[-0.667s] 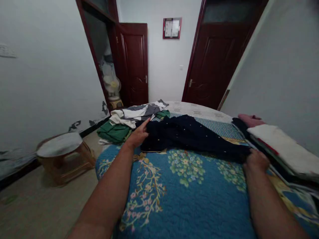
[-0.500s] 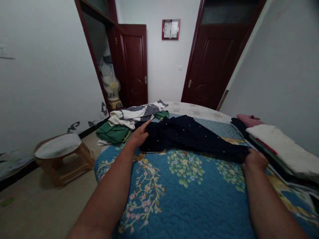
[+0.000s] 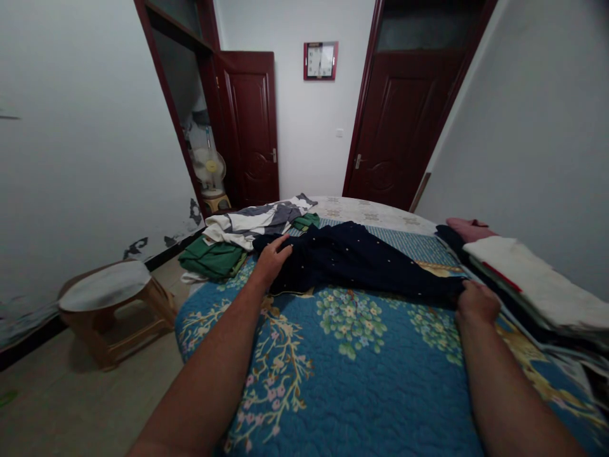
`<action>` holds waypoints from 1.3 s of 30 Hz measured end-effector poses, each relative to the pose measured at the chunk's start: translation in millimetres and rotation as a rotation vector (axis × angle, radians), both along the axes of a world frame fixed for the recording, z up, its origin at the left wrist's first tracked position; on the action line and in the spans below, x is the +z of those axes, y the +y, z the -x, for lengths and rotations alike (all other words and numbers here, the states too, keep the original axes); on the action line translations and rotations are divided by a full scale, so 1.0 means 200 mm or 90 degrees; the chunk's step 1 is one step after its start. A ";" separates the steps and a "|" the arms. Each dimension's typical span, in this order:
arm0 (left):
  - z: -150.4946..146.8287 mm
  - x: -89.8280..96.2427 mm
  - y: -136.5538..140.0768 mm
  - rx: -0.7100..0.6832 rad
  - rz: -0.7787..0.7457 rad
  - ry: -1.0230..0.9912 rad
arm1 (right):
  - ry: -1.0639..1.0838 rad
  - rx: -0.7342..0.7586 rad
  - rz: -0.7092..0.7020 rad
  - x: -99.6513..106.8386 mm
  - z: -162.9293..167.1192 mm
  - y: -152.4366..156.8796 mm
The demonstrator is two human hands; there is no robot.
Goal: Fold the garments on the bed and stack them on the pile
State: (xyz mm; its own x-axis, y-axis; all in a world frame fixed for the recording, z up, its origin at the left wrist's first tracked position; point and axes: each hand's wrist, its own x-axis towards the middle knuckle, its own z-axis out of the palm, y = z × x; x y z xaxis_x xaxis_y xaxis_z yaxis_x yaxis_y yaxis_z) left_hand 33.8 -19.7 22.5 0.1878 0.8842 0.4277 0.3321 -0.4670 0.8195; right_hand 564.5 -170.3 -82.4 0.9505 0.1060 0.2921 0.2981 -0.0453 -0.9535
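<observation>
A dark navy garment with small white dots (image 3: pixel 352 260) lies stretched crosswise over the blue flowered bedcover (image 3: pixel 380 393). My left hand (image 3: pixel 272 261) rests on its left part, fingers stretched out and a little apart over the cloth. At the far right end, my right hand (image 3: pixel 478 304) is closed round the garment's narrow end and pulls it fairly taut. Whether the garment is trousers or a top, I cannot tell. Behind my left hand are a white and grey patterned cloth (image 3: pixel 257 222) and a folded green garment (image 3: pixel 212 257).
Folded clothes are stacked at the right, a white one (image 3: pixel 537 273) on top and a pink one (image 3: pixel 469 228) behind. A plastic stool (image 3: pixel 107 285) stands on the floor at left. A fan (image 3: pixel 209 166) is in the doorway, and a clock (image 3: pixel 320 61) hangs on the wall.
My left hand has moved slightly right across the garment, and its fingers have spread from a pointing shape. My right hand keeps its hold. The whole view has shifted a little.
</observation>
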 end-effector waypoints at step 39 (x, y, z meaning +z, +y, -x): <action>-0.19 -0.11 -0.07 -0.086 0.045 0.046 | -0.066 0.711 0.147 0.36 1.08 0.05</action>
